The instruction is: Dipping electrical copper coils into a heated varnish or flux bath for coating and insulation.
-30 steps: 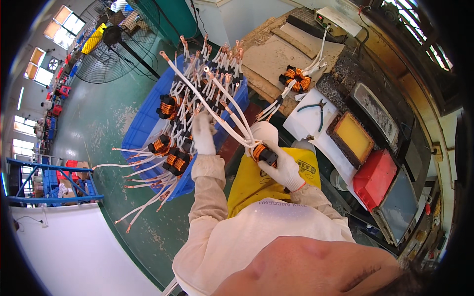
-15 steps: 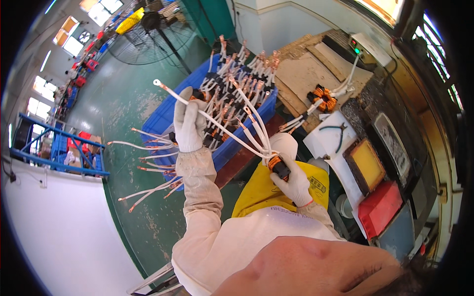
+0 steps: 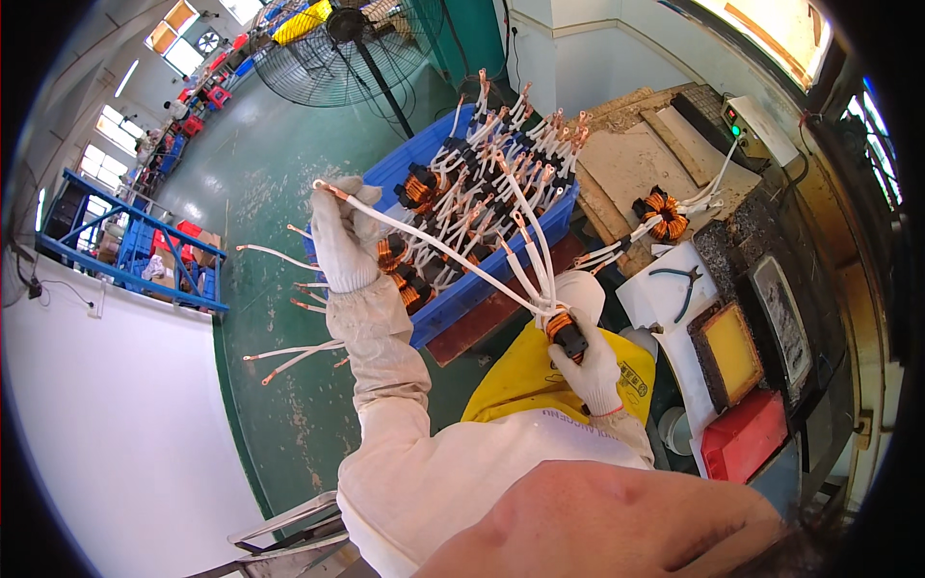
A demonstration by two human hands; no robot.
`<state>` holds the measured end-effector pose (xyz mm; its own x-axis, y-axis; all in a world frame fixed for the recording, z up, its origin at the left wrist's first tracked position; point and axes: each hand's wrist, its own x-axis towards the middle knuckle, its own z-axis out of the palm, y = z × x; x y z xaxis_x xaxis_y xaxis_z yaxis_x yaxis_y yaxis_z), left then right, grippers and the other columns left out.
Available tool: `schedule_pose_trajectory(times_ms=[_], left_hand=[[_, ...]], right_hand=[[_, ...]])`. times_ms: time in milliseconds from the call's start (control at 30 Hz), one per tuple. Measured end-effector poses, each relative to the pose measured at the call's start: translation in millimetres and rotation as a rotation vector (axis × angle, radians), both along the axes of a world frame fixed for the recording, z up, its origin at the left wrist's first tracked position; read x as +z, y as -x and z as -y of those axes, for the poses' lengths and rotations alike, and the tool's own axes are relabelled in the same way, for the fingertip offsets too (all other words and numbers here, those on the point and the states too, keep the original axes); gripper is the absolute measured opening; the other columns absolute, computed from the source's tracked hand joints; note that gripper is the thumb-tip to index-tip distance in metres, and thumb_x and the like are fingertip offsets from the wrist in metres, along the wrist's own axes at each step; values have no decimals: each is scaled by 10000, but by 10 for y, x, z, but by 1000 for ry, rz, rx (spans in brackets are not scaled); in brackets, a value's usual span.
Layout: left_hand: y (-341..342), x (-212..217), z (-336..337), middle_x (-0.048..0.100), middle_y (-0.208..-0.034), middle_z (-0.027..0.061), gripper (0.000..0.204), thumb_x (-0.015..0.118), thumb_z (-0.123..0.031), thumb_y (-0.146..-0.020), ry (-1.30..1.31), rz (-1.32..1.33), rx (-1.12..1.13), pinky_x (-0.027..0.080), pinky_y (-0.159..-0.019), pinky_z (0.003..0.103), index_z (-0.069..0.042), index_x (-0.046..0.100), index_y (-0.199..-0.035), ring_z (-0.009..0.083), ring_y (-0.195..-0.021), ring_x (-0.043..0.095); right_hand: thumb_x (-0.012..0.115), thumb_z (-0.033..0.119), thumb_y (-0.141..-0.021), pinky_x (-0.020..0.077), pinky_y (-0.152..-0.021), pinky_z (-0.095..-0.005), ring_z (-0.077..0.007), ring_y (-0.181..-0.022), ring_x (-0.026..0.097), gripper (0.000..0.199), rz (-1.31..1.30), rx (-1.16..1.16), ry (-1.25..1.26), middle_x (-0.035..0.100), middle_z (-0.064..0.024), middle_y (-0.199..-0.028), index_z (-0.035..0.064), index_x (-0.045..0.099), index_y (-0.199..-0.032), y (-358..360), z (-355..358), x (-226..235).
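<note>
White gloves cover both hands. My right hand is closed around a toroidal coil with orange copper windings and a black part, held above my lap. Several white leads tipped with copper lugs stick up from this coil. My left hand, raised to the left, grips one long white lead close to its lug end, so that it stretches across between the hands. Behind that lead stands a blue crate packed with similar coils, their leads pointing up and over its left side.
On the bench to the right lie another coil, pliers, a framed yellow block and a red tray. A control box sits at the back. Beyond the crate stands a large fan; far left, a blue rack.
My left hand has shifted outward along the white lead, from partway down to near its lug. The right hand still grips the coil. The whole view has turned slightly.
</note>
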<state>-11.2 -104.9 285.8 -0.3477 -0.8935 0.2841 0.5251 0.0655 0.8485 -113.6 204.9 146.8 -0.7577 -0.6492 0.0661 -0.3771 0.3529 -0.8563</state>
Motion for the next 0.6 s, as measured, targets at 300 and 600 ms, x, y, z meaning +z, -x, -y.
schedule_pose_trajectory(times_ms=[300, 600], left_hand=[[93, 6, -32, 573, -640, 51, 459, 528, -446, -984, -122, 9, 111, 392, -397, 194, 2, 625, -944, 78, -476, 498], [495, -817, -320, 628, -698, 15, 463, 507, -409, -994, -123, 164, -560, 256, -389, 199, 1, 592, -1191, 32, -436, 341]], right_hand=[[751, 226, -748, 522, -801, -399, -372, -932, 650, 580, -27, -8, 27, 654, -193, -1024, 109, 558, -1282, -19, -19, -52], [756, 263, -756, 517, -792, -401, -352, -915, 649, 601, -68, 8, -3, 650, -162, -990, 131, 542, -1302, -18, 1, -35]])
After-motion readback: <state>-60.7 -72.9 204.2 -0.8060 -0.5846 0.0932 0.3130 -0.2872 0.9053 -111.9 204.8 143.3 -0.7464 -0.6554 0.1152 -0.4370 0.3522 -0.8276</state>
